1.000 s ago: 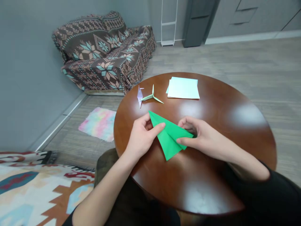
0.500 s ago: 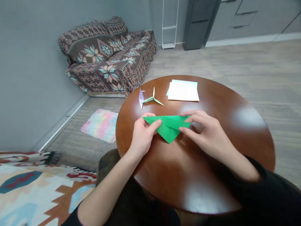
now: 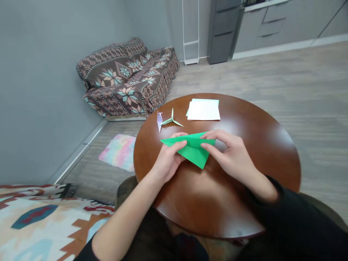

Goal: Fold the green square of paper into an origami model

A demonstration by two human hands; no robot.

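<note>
A folded sheet of green origami paper [image 3: 194,150], roughly triangular with one corner pointing down toward me, is held between both hands above the table. My left hand [image 3: 172,156] grips its left part, thumb on top and the other fingers behind. At the right end, my right hand [image 3: 227,148] pinches the paper's upper flap between thumb and fingers. Beyond the hands, a pale green three-pointed paper piece [image 3: 172,119] stands beside a small lilac paper crane [image 3: 159,122].
A stack of white and pale blue paper sheets [image 3: 203,110] lies at the far side of the round brown table [image 3: 261,145]. Behind it are a patterned covered sofa [image 3: 127,83], a pastel fluffy mat [image 3: 118,152] and a white rack [image 3: 191,43].
The green paper has turned slightly, its right side raised and its lower corner shifted right. My right hand has moved inward along it. The camera view has shifted.
</note>
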